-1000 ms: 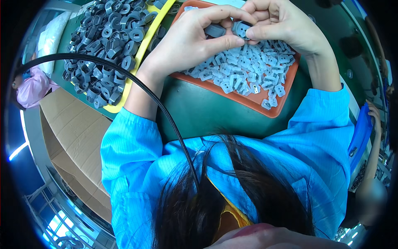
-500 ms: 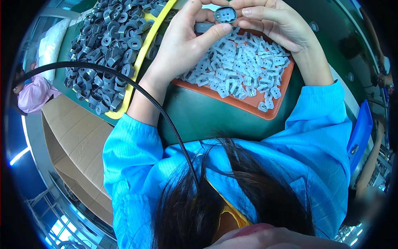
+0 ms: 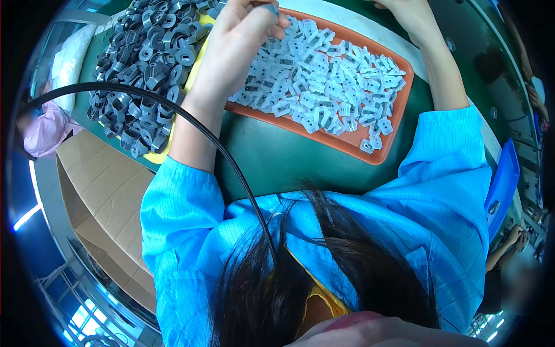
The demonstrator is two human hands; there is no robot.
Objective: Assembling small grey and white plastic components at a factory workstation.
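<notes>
Plenty remaining: clear pieces cover most of orange tray, grey parts heaped left of tray; done count unseen; my left hand curled at tray's far-left end, contents unclear; right hand beyond tray, fingertips cropped, can't tell grip

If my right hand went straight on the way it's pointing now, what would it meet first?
Nothing I can see: your right hand points away from you and leftward, its fingers partly cut off by the picture's top edge, so what lies beyond is unclear.
</notes>
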